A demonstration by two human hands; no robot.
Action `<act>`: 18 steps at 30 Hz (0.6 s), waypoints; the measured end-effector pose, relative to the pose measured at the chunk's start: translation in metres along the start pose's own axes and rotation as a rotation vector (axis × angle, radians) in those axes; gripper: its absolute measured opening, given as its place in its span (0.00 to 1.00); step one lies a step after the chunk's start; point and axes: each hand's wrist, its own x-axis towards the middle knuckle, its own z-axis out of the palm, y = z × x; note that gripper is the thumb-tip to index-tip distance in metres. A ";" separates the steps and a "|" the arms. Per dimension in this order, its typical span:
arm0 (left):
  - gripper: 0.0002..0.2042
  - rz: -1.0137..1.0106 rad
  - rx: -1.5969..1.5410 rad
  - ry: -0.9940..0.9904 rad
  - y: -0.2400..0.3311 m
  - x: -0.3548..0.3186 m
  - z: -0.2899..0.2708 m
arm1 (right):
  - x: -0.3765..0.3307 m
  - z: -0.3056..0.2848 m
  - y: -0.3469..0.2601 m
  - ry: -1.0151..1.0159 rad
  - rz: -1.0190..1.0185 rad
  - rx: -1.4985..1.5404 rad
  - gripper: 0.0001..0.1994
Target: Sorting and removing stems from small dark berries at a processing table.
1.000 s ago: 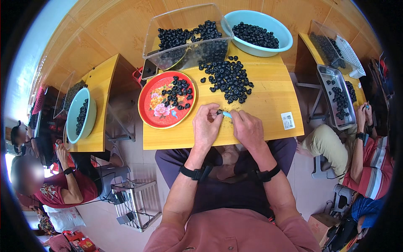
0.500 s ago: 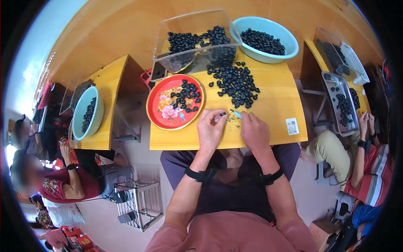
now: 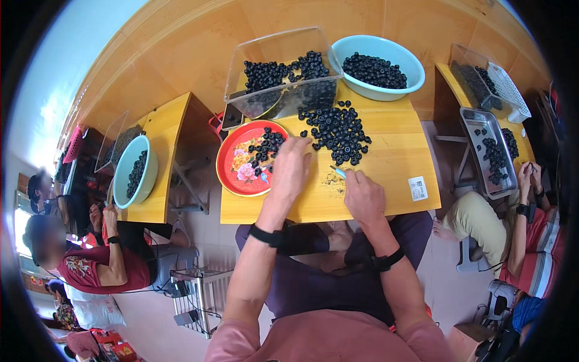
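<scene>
My left hand (image 3: pixel 291 168) is over the right edge of a red, flower-patterned round tray (image 3: pixel 225 175), fingers reaching forward and apart. I see nothing in it, though the fingertips are partly turned away. Small black ring-shaped parts (image 3: pixel 265 143) lie in the tray's right half. My right hand (image 3: pixel 365 196) is closed around a slim light-blue tool (image 3: pixel 340 172), its short thin tip pointing forward and left. Dark scraps (image 3: pixel 333 180) are scattered on the wooden table (image 3: pixel 395 160) beside that tip. Ahead of both hands spreads a loose pile of black ring-shaped parts (image 3: pixel 338 130).
A clear plastic bin (image 3: pixel 283 96) and a light-blue basin (image 3: pixel 412 67), both holding black parts, stand at the table's back. A white label (image 3: pixel 417 188) is at the right. Co-workers sit at tables left and right, with another blue basin (image 3: pixel 151 175) and a metal tray (image 3: pixel 467 127).
My left hand has moved forward and left, away from the tool tip to the tray's edge; the small black part it pinched is no longer visible. My right hand stays nearly in place.
</scene>
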 end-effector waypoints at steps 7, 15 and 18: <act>0.20 -0.023 0.062 -0.078 -0.011 0.016 0.040 | -0.001 -0.001 -0.002 0.029 0.000 0.000 0.04; 0.14 -0.280 -0.329 0.016 0.003 -0.020 0.031 | -0.002 -0.002 0.000 0.019 0.007 0.011 0.03; 0.12 -0.400 -0.468 0.101 0.017 -0.041 0.031 | -0.002 0.000 0.001 0.012 0.029 0.044 0.05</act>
